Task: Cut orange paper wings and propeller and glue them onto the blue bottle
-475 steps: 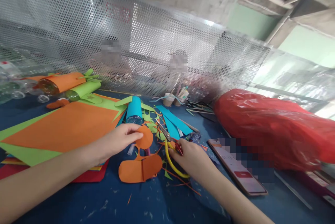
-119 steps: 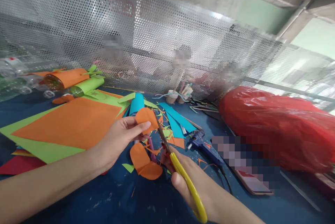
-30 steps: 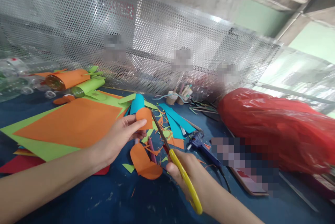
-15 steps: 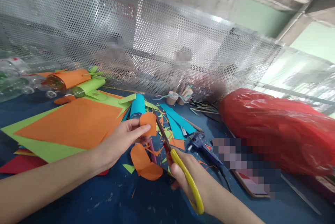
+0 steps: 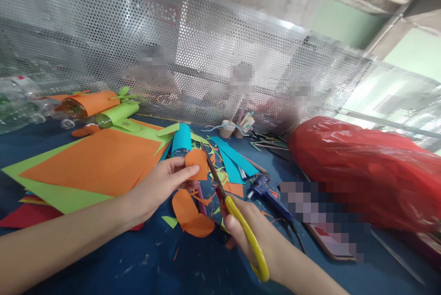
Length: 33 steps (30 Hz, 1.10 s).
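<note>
the left hand is still pinching the small orange paper piece above the worktop while the right hand, clamped on the yellow scissors, is working the blades further along its right edge than a second ago, so the trimming is advancing.

No text can be read on anything here.

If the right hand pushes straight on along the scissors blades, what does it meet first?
Probably the small orange paper piece pinched in the left hand: the scissors in the right hand already point at its edge. Depth is unclear.
</note>
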Motion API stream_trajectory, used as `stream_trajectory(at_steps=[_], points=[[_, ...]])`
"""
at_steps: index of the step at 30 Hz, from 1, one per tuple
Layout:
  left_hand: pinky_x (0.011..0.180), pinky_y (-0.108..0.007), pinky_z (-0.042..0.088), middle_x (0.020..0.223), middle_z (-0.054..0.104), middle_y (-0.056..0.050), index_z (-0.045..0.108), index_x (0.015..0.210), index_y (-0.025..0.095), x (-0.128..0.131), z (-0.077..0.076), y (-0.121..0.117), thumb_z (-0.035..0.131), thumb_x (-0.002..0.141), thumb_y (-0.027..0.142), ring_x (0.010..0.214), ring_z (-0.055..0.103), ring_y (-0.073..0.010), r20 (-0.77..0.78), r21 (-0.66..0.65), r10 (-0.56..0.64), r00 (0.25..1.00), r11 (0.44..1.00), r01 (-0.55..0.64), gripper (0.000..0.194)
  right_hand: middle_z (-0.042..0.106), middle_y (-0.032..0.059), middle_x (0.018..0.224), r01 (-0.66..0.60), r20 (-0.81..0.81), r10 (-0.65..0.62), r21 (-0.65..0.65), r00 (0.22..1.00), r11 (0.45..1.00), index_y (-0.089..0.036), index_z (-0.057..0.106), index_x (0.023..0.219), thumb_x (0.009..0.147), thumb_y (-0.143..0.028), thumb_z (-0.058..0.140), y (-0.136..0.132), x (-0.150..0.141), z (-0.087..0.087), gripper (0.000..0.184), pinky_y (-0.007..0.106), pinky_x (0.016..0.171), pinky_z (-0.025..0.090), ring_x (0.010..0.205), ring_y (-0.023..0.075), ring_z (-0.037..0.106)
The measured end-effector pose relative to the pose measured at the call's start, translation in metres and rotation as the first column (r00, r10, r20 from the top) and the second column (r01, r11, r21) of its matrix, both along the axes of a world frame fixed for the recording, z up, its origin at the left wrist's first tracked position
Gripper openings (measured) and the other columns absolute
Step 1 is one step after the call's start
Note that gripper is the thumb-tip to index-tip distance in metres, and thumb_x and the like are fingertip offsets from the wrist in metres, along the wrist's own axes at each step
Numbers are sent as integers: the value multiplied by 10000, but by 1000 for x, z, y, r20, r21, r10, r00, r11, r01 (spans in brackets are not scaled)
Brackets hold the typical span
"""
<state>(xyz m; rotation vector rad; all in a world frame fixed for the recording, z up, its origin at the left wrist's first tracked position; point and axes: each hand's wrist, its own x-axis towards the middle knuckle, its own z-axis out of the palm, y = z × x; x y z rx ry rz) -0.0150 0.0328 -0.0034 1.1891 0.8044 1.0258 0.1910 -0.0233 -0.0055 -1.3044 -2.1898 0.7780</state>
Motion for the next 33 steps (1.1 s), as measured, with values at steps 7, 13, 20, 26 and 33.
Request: stream_trajectory(at_steps=[7, 13, 20, 26, 33], points=[[754, -285, 469, 757, 668, 4, 696, 833, 193, 0, 2, 0, 649, 840, 345, 728, 602, -139, -9, 8, -11, 1000, 1000, 12, 159, 425, -15, 692, -22, -24, 19, -96, 1000, 995, -189, 422, 797, 878, -737, 281, 5, 3, -4, 571, 235, 443, 343, 535, 120, 472], [742, -271, 468, 763, 677, 13, 697, 839, 203, -1, 1, 1, 643, 847, 326, 718, 599, -128, 3, 16, -15, 1000, 1000, 15, 134, 408, -26, 649, -3, -16, 3, -34, 1000, 999, -187, 431, 758, 836, -792, 260, 5, -1, 4, 633, 246, 455, 269, 516, 103, 361], [740, -271, 479, 801, 695, 1, 693, 830, 194, 0, 0, 1, 641, 839, 317, 725, 606, -130, 20, 8, 11, 1000, 1000, -11, 133, 411, -30, 636, 3, 27, -3, -23, 1000, 1000, -175, 464, 750, 835, -788, 284, 7, 0, 5, 645, 244, 471, 249, 537, 103, 315], [738, -281, 486, 742, 647, -1, 656, 783, 174, 1, -1, 1, 658, 800, 316, 714, 591, -140, 24, -16, 74, 997, 997, -73, 143, 389, -43, 591, 44, 63, -42, -32, 997, 999, -178, 479, 720, 822, -790, 313, 10, 1, 5, 643, 237, 460, 237, 518, 105, 317], [797, -319, 510, 708, 576, 28, 551, 713, 203, -2, -11, 11, 592, 823, 371, 720, 641, -158, 13, -31, 49, 999, 998, -49, 204, 674, 69, 731, 343, 429, -414, 236, 803, 909, -170, 611, 880, 880, -382, 544, 28, 9, 0, 222, 263, 547, 337, 659, 218, 620]])
